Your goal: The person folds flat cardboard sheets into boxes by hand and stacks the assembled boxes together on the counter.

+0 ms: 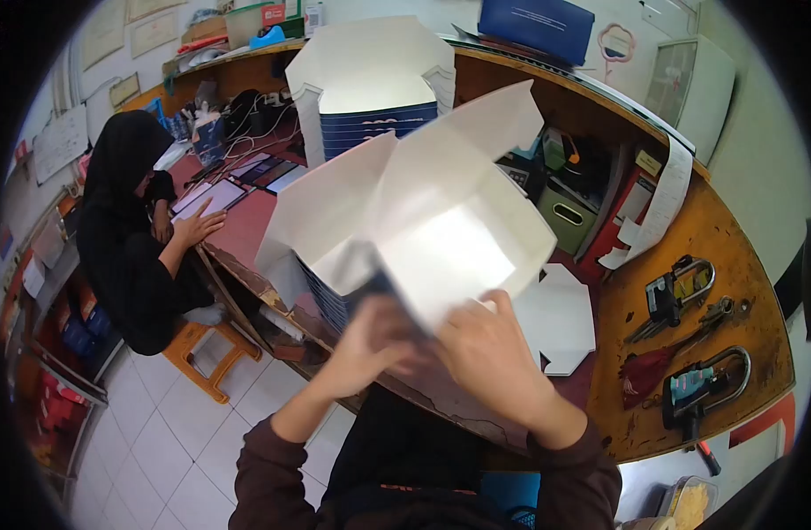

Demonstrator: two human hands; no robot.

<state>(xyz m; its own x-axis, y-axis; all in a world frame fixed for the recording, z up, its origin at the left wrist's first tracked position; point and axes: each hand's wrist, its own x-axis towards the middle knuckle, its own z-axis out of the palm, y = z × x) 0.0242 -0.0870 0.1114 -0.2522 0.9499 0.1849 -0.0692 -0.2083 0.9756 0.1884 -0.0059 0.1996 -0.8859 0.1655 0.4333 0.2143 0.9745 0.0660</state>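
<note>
A white-lined cardboard box (454,243) is raised in front of me, tilted, its long flap standing up at the far side. My right hand (489,340) grips its near edge, with the thumb on the inner side. My left hand (383,340) is at the near left corner of the box, smeared by motion, so its fingers cannot be made out. Behind and left of it stands a stack of nested boxes (321,296) with dark blue outsides. Farther back is another stack of blue boxes (379,124). A flat white card piece (560,322) lies right of my right hand.
Left, a person in black (127,230) sits at the table beside a tablet-like device (213,196). Two large padlocks (679,291) and several keys lie on the wooden counter (741,353) at right. A green bin (566,216) stands under the shelf. An orange stool (213,353) is on the floor.
</note>
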